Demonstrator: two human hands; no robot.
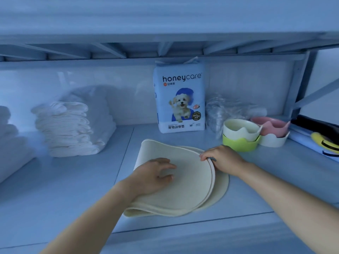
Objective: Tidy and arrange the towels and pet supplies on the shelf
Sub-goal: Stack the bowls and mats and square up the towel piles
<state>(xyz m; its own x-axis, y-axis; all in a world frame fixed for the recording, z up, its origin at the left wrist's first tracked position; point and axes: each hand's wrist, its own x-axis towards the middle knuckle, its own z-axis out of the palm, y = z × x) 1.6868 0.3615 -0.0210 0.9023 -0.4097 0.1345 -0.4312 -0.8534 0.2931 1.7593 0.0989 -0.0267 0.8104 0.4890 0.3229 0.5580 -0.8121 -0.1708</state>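
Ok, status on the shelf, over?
Left hand resting on mat. Right hand pinching mat's edge. Mat folded, mid-shelf. Bowls close behind right hand, not blocking.

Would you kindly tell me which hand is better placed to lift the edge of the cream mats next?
Probably the right. The right hand pinches the cream mats at their right rim, while the left hand only rests on their top face, fingers toward the middle.

pad pack [180,99] pale blue, cream puppy print, mats [187,180] in front of it cream, towel stack [73,125] left of it white, bowls [240,130] right of it cream on lime green, pink on white
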